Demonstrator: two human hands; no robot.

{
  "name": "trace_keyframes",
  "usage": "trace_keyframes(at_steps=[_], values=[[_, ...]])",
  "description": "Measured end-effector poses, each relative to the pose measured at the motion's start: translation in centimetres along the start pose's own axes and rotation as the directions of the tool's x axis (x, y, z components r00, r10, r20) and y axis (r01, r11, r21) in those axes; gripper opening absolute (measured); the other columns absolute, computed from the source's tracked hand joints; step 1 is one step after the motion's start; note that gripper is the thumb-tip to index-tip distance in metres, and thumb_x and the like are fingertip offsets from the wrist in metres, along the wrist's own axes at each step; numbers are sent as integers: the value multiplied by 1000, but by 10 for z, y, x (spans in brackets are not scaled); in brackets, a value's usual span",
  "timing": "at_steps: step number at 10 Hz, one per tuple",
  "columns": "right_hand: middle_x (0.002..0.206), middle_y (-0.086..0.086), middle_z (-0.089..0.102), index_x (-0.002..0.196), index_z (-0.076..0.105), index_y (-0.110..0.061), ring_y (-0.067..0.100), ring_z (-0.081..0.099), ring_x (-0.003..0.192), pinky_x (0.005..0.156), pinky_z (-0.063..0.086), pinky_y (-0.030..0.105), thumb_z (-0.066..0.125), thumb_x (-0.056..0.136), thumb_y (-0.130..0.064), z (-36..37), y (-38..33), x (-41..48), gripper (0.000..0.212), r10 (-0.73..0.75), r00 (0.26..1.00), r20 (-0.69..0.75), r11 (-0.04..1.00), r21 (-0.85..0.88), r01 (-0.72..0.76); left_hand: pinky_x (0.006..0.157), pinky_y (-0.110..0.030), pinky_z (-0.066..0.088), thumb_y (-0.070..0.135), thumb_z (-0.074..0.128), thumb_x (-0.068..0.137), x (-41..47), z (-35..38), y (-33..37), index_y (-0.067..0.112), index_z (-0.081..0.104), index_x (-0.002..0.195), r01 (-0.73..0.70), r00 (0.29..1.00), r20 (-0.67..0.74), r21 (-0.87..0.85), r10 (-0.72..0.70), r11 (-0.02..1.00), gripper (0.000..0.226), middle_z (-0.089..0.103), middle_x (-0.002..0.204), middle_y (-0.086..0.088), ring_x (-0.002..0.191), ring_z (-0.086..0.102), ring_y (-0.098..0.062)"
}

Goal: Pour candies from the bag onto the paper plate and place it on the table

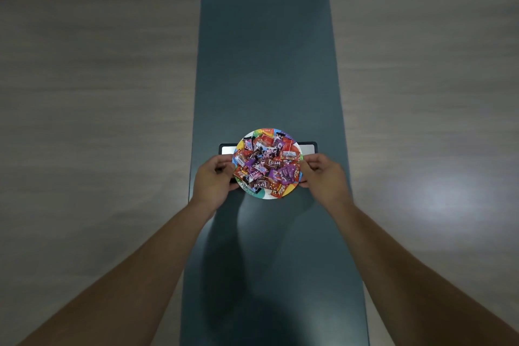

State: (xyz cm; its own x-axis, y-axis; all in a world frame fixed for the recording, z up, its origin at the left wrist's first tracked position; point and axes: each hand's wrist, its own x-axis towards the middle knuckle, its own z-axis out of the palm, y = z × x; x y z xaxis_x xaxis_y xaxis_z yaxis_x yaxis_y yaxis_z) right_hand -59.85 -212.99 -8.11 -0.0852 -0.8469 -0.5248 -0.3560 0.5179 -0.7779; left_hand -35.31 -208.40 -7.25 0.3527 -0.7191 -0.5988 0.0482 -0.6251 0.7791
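Note:
A round paper plate (pixel 266 196) with a multicoloured rim sits in the middle of the view, heaped with wrapped candies (pixel 266 164) in red, purple and brown. My left hand (pixel 214 178) grips the plate's left edge and my right hand (pixel 323 174) grips its right edge. The plate is over the dark grey-green table (pixel 266 64); whether it rests on the table or is held just above it I cannot tell. No candy bag is in view.
A flat rectangular panel with a black frame and pale face (pixel 309 146) lies under the plate, showing at both sides. The table is narrow and runs away from me, with wood-look floor (pixel 98 93) on both sides and a wall at the far end.

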Motion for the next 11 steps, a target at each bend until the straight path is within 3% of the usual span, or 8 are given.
trace_keyframes(at_steps=[3,4,5,6,7,9,10,11], values=[[99,-5,76,113,73,-19,17,74,89,84,63,40,63,103,-35,-12,20,-21,21,-145,979,-141,961,-255,106,82,-41,69,22,60,108,-16,-22,-20,14,73,122,-156,976,-119,204,182,967,21,75,116,-7,98,77,-20],[115,5,71,125,70,-11,24,67,104,96,56,40,65,102,-24,-19,46,-44,26,-397,908,-130,851,-423,312,103,-41,59,26,57,108,-42,-37,-50,14,68,134,-384,870,-32,582,492,717,31,62,131,-3,117,64,-17],[157,7,52,154,50,-13,31,44,150,121,37,41,58,105,-34,-21,78,-65,53,-461,885,62,630,-680,376,130,-43,31,37,53,109,-66,-42,-90,13,37,164,-438,842,183,780,507,447,63,33,170,-5,160,30,-23],[179,1,16,170,19,-15,20,12,167,133,22,46,41,110,-45,-16,98,-80,71,-453,880,143,419,-837,352,136,-47,9,50,38,110,-76,-37,-116,18,6,172,-391,863,228,866,452,310,78,0,182,-1,168,-1,-23],[180,4,7,171,10,-12,21,6,167,133,18,49,34,111,-43,-7,104,-86,72,-474,871,126,358,-877,321,136,-49,11,51,32,109,-78,-30,-121,16,2,172,-340,863,200,909,465,240,78,-4,181,-3,168,-4,-23],[179,5,15,170,19,-11,21,11,167,133,18,49,42,108,-40,-4,108,-87,73,-535,840,91,397,-851,344,136,-48,11,50,37,107,-77,-28,-128,16,3,172,-344,830,184,912,527,223,81,-2,182,-2,168,-3,-22],[174,5,31,164,37,-14,25,26,163,132,24,51,58,102,-39,-2,102,-79,70,-451,891,59,610,-708,356,136,-48,11,50,38,106,-75,-30,-132,17,2,172,-352,824,191,910,534,218,82,-3,182,0,168,-4,-21],[138,2,72,130,70,-21,25,67,129,116,50,47,70,100,-35,-22,43,-77,34,-224,974,28,949,-220,225,136,-49,13,49,39,106,-76,-27,-132,17,3,172,-352,820,181,908,543,229,82,-3,182,1,168,-4,-20]])
